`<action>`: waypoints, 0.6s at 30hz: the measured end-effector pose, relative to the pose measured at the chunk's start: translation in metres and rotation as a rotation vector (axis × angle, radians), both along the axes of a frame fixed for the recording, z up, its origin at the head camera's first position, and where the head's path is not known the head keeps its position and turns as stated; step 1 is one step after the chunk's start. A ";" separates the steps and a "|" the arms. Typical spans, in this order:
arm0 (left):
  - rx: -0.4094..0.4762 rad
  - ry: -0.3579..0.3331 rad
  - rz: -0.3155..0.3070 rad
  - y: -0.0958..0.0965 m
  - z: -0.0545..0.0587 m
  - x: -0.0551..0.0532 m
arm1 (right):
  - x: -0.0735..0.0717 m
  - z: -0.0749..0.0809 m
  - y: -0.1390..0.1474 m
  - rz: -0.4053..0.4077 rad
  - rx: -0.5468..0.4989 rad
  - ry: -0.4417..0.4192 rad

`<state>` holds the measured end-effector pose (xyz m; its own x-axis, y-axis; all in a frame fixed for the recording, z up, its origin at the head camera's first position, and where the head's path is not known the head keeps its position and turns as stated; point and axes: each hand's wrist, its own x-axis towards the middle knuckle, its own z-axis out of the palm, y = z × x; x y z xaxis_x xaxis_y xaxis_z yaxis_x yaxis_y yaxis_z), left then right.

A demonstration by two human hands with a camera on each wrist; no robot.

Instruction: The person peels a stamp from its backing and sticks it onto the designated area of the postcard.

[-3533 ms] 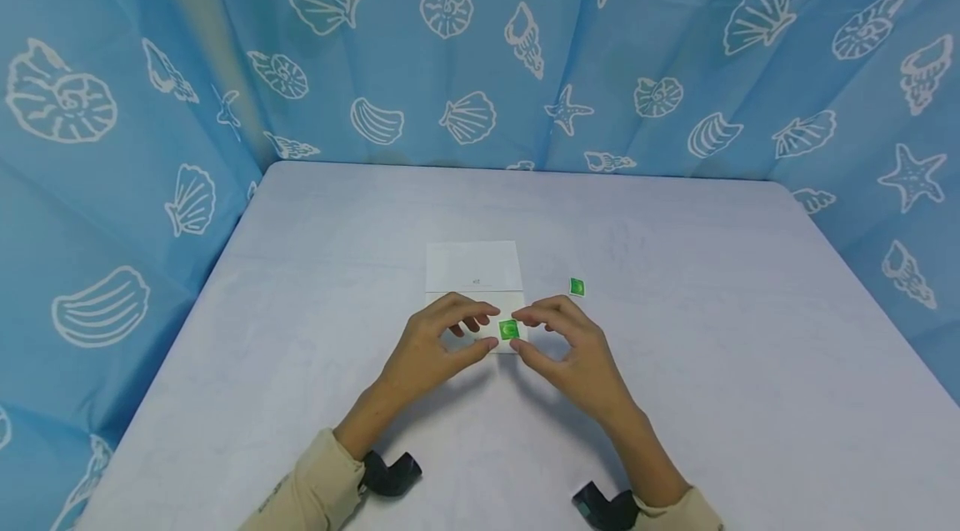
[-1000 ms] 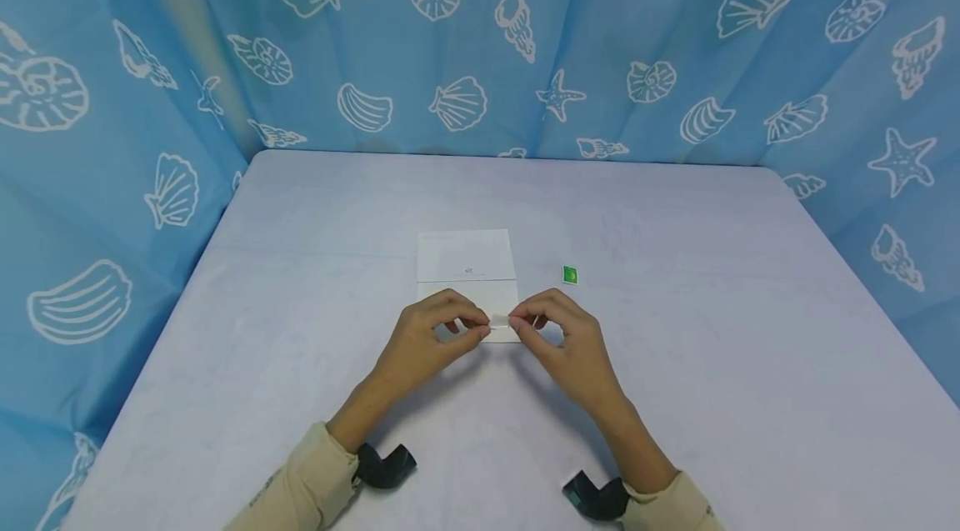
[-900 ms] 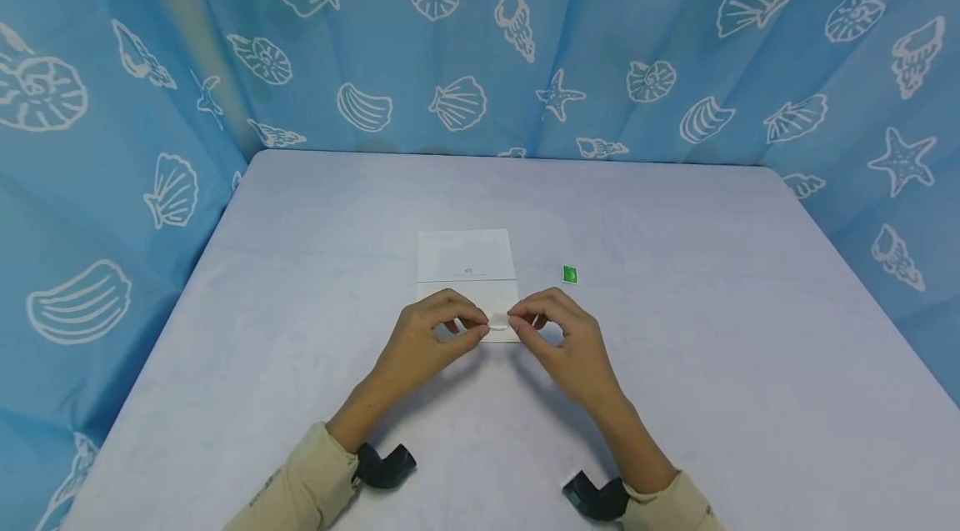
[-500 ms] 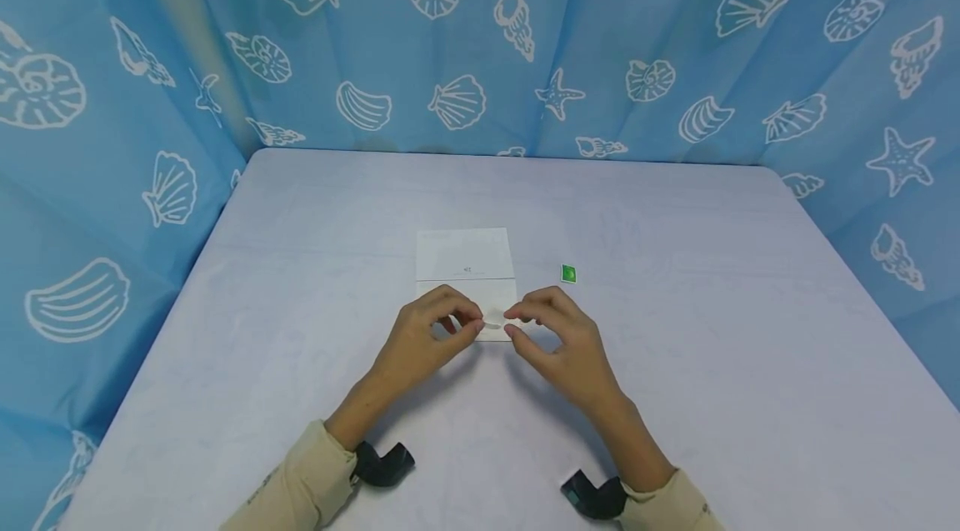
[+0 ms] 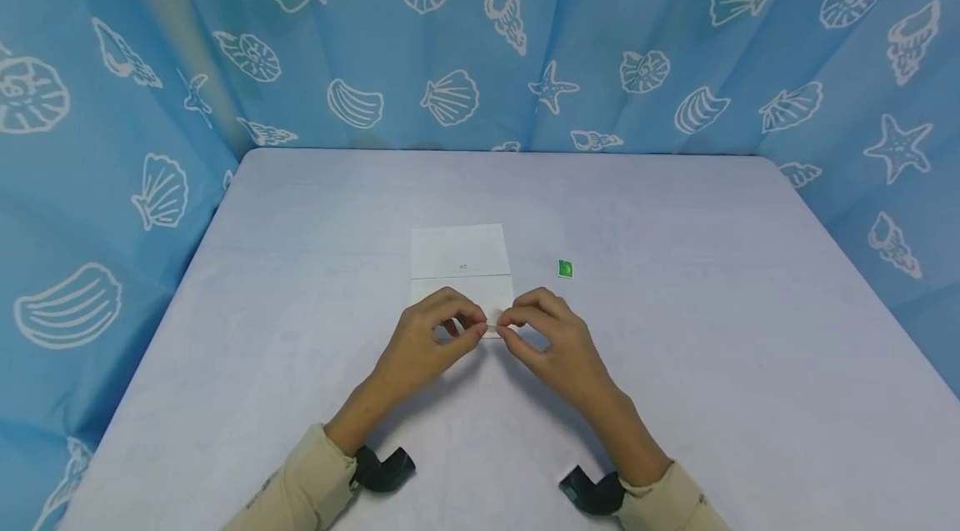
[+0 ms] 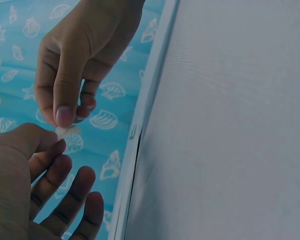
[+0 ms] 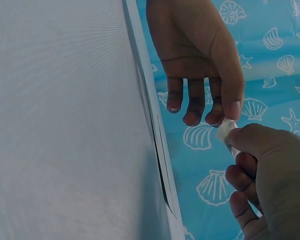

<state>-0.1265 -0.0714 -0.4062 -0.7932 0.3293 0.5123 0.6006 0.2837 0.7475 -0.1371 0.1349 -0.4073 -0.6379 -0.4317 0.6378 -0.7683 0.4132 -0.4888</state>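
Observation:
A small white-backed stamp [image 5: 492, 325] is pinched between both hands, seen nearly edge-on in the head view; its green face is hidden. My left hand [image 5: 429, 339] grips one end between thumb and forefinger. At the other end my right hand [image 5: 553, 348] pinches with thumb and fingertips. Both wrist views show the bent white piece [image 7: 225, 131] between the touching fingertips. Beneath the hands lies a white envelope [image 5: 459, 252] with a crease across it and a tiny printed mark; its lower part is partly covered by the fingers.
A second stamp [image 5: 565, 268], green with a white border, lies face up to the right of the envelope. The white tabletop [image 5: 675, 306] spreads around the hands. A blue shell-print curtain [image 5: 480, 39] hangs behind it and on both sides.
Earlier, the held stamp showed its green face; then it was turned white side up. The right fingers parted from it half a second ago and now pinch it again, closer to the left hand.

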 end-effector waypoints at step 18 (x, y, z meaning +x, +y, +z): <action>-0.016 0.003 0.000 -0.002 -0.012 -0.006 | 0.002 0.001 -0.004 0.013 -0.074 -0.104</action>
